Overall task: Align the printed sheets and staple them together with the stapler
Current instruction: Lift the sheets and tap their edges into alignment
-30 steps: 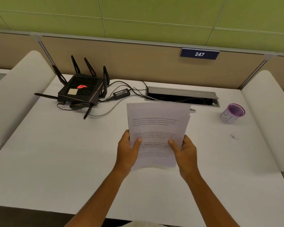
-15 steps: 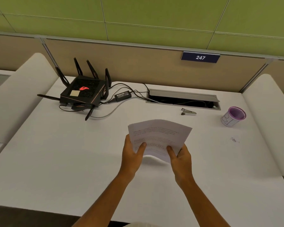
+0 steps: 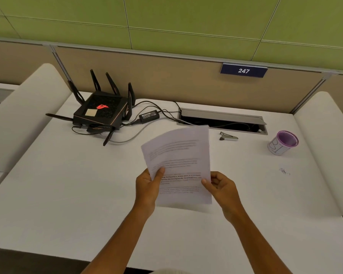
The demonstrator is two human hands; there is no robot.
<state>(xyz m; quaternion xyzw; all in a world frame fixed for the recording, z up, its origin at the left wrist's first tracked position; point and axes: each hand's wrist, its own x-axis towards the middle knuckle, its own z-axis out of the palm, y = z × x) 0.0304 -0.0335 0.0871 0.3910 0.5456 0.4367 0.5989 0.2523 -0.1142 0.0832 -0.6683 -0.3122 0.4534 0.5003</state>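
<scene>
Left hand [image 3: 149, 185] thumb pinching; right hand [image 3: 222, 186] fingers [image 3: 216, 179] curled; both forearms extended forward.

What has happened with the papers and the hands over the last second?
The printed sheets were tipped flat half a second ago and are now raised again, facing the person and turned slightly. The left hand keeps its pinch on the lower left edge; the right hand has slid out to the right edge. The stapler, purple cup and router lie where they were on the desk.
</scene>
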